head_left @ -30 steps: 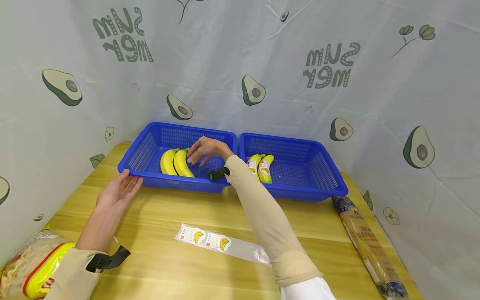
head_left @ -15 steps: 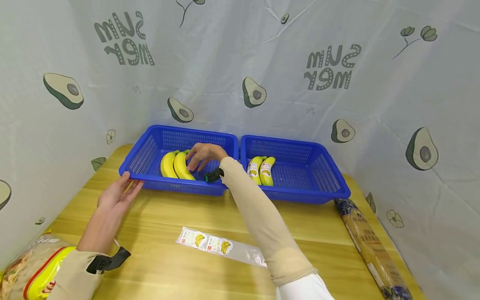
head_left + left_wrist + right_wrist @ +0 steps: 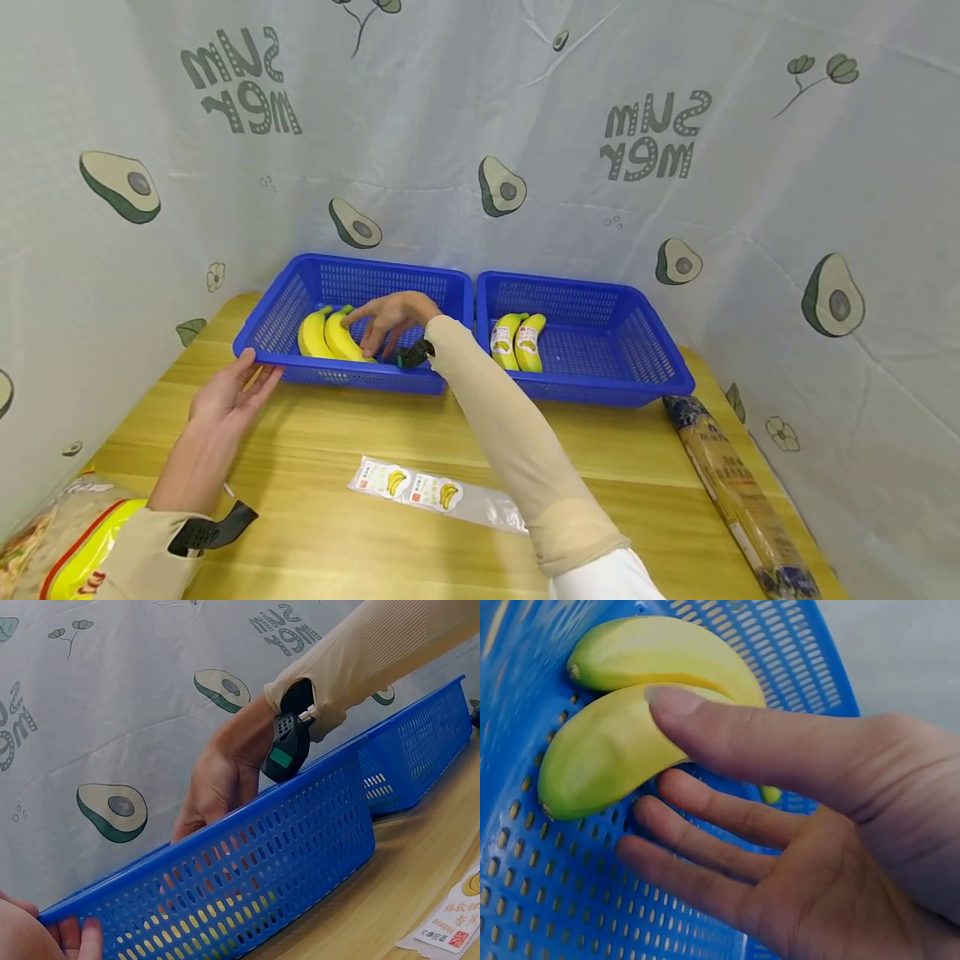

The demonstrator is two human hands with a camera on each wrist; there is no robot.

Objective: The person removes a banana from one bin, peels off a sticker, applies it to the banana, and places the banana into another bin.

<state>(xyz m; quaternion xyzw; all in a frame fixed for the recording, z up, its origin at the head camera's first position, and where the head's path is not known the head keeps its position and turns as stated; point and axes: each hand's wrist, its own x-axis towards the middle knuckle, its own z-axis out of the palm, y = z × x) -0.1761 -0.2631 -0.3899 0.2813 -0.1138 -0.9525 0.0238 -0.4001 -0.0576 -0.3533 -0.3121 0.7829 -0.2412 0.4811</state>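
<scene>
In the head view my left hand grips the front left corner of the left blue basket, thumb on the rim and fingers below it. Two bananas lie side by side in that basket. My right hand reaches in and touches the right-hand banana. In the right wrist view its thumb lies over the nearer banana, while the other fingers extend fairly straight beside it. The farther banana rests against it.
A second blue basket stands to the right, holding two labelled bananas. On the wooden table lies a clear strip with banana stickers. Packaged goods lie at both sides: a yellow-marked bag and a long pack.
Both bananas in the left basket have slid left under my right hand, which has moved left with them. My left hand stays at the basket corner.
</scene>
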